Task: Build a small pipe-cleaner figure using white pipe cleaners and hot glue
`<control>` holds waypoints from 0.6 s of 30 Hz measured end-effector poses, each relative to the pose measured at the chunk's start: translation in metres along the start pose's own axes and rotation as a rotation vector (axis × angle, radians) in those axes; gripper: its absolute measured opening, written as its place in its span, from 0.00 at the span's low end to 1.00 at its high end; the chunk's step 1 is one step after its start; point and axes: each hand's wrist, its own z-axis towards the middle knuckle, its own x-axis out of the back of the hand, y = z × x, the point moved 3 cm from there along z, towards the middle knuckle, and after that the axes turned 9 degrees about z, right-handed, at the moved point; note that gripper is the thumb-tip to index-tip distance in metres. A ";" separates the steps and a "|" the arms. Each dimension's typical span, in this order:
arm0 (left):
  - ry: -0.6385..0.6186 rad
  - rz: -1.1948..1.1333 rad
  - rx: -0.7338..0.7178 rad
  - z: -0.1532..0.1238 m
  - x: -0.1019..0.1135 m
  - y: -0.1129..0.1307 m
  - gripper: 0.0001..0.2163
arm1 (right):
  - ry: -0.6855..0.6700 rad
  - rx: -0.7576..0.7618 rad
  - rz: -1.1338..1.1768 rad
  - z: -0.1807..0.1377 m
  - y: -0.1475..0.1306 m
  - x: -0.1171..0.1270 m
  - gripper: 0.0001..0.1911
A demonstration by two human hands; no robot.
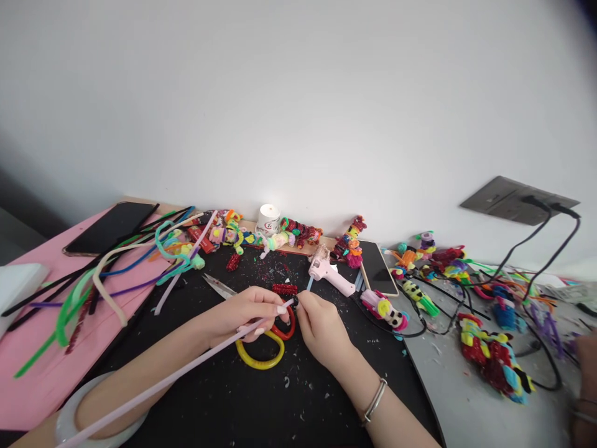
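Note:
My left hand (249,314) pinches a long pale lilac pipe cleaner (196,367) near its end; the rest trails down along my forearm. Closed close beside it, my right hand (321,326) is at a small black piece (295,301) that meets the lilac tip. What the right fingers grip is mostly hidden. Under my hands lie scissors (261,364) with yellow and red handles, blades pointing to the upper left. A red glittery coil (284,289) rests just behind my fingertips. Beyond my right hand lies a pale pink glue gun (331,274) with a bluish stick.
Loose pipe cleaners (112,274) spread over a pink board (37,373) at left, by a dark phone (112,229). A paper cup (268,219) and pipe-cleaner dolls (347,242) line the wall. Another phone (379,267), more dolls (494,358) and cables lie right, near another person's hand (586,354).

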 end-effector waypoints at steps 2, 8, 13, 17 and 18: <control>-0.014 -0.035 0.002 0.000 -0.001 0.001 0.08 | 0.021 -0.045 0.120 0.001 0.002 0.000 0.12; -0.128 -0.086 0.017 -0.003 -0.002 0.002 0.06 | -0.004 -0.273 0.983 0.002 0.014 -0.012 0.19; -0.176 -0.010 0.047 -0.005 -0.004 0.001 0.05 | -0.086 -0.423 1.359 -0.002 0.010 -0.024 0.18; -0.164 0.017 0.050 -0.005 -0.006 0.002 0.06 | -0.123 -0.432 1.432 -0.004 0.008 -0.026 0.19; -0.160 0.021 0.051 -0.005 -0.006 0.002 0.07 | -0.128 -0.426 1.430 -0.004 0.008 -0.027 0.19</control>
